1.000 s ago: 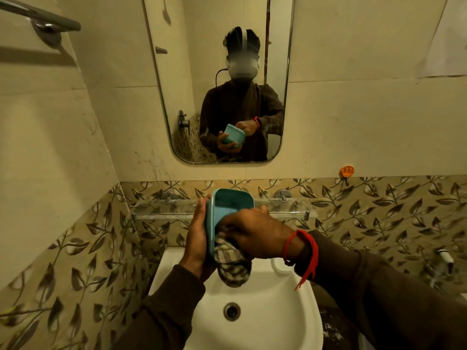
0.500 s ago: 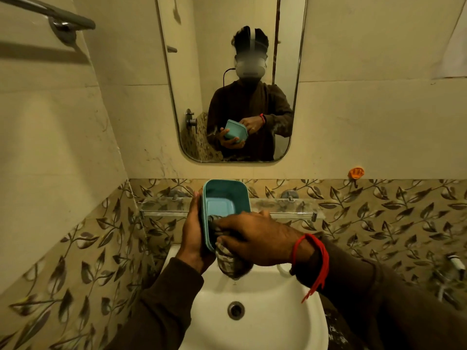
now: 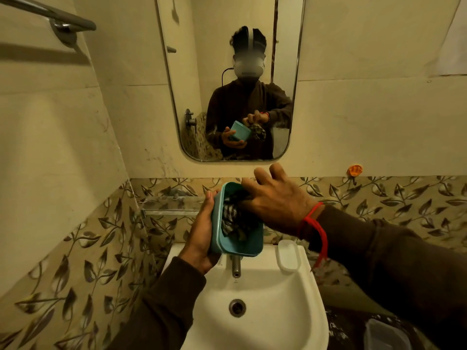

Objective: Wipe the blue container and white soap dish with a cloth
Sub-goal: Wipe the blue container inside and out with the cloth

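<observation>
Blue container (image 3: pixel 236 238), a rounded rectangular plastic tub in a teal-blue shade, is held up in the air above the back edge of the white ceramic washbasin (image 3: pixel 265 311), tipped on its side so its open mouth faces right. The left hand (image 3: pixel 202 236) is wrapped around its base and left wall, firmly grasping it. The checked grey-and-white cloth (image 3: pixel 233 219) now sits bunched inside the tub, filling most of the cavity. A second ago it hung out below the lower rim; it has since been pushed up and in. The right hand (image 3: pixel 275 205) pinches the cloth with thumb and forefinger at the tub's upper corner, while its other fingers are splayed and lifted clear. The hands and tub have also risen a little against the patterned wall tile.

White soap dish (image 3: pixel 288 256), an oval plastic tray, rests on the right rear corner of the washbasin ledge, just beside the metal tap (image 3: pixel 236 267), untouched by either hand.

In the wall mirror (image 3: pixel 288 72) the reflection shows the same tub gripped from below and the cloth dangling from the other hand's pinch.

My reading: the wiping has shifted to the tub's interior, so the container is well along, and the soap dish is not yet begun.
</observation>
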A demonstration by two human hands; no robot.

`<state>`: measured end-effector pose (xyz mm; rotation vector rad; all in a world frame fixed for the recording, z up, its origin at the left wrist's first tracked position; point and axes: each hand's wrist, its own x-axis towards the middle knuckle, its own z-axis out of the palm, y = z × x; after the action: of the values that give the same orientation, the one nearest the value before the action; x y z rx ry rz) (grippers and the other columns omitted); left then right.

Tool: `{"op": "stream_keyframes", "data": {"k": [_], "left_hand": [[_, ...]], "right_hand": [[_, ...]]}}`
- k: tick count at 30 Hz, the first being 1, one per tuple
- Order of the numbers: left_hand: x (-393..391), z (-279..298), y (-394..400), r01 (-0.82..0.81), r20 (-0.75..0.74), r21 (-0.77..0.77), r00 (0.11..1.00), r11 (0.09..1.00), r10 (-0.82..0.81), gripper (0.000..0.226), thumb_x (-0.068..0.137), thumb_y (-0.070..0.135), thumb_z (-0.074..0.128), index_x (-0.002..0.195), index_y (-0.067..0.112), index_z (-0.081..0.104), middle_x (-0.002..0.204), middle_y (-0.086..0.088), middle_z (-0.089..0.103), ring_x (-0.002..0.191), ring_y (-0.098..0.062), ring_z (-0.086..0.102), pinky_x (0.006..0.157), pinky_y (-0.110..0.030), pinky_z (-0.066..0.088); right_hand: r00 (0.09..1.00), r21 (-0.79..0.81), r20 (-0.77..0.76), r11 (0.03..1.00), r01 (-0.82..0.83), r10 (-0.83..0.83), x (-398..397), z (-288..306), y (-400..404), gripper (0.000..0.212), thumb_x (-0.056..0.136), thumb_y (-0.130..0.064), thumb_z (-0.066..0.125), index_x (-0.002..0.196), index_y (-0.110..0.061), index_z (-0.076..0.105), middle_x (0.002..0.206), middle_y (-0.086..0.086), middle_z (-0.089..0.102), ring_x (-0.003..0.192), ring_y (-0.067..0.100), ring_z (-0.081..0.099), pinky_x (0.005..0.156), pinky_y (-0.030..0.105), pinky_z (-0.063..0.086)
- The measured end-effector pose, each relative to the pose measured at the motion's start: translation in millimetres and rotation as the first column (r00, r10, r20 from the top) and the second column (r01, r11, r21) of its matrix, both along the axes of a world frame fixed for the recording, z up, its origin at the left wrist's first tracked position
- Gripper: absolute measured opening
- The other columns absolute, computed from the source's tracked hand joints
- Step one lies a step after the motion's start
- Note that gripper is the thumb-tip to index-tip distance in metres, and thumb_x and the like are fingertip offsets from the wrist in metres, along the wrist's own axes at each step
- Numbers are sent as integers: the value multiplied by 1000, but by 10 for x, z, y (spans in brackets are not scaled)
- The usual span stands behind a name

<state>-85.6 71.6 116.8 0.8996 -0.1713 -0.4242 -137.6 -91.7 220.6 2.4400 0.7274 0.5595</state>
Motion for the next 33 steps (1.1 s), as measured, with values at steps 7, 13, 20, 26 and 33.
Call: {"op": "stream_keyframes", "data": {"k": [7,13,20,26,33], "left_hand": [[30,-25,-6,-96,89,80,992,992,89,63,97,65,39,141,22,56,138,-19,63,125,-40,61,99,-59,52],[-14,-82,41,-72,-6,15,997,997,72,76,89,71,47,135,13,64,131,-23,67,116,-37,68,80,-44,61],[23,-34,52,13,24,-169,1000,986,-9,72,93,70,43,122,12,74,124,-19,72,114,-33,70,83,-44,61],[37,-82,37,3,-88,-163,996,987,-17,70,94,66,45,112,7,79,113,-20,76,103,-33,75,76,-41,63],[2,-176,38,88,-237,-6,968,996,-87,74,96,69,42,113,6,78,119,-25,73,102,-39,74,77,-48,62]], "right_hand": [[989,23,-112,995,98,-95,-202,-328,212,48,86,-42,58,129,-20,53,141,16,31,128,41,23,106,57,16],[946,65,-316,993,96,-71,-284,-360,283,49,87,-32,59,134,-22,48,140,13,31,123,38,26,101,56,22],[896,593,-429,784,183,115,-223,-143,311,43,95,-27,41,134,-44,41,114,-1,44,108,21,37,91,45,24],[883,502,-432,862,68,182,-284,-151,407,34,93,-23,44,126,-32,50,128,-9,56,120,19,41,91,49,23],[709,230,-701,965,128,73,-209,-117,305,44,95,-20,49,138,-30,44,136,-2,52,125,23,44,100,42,27]]}}
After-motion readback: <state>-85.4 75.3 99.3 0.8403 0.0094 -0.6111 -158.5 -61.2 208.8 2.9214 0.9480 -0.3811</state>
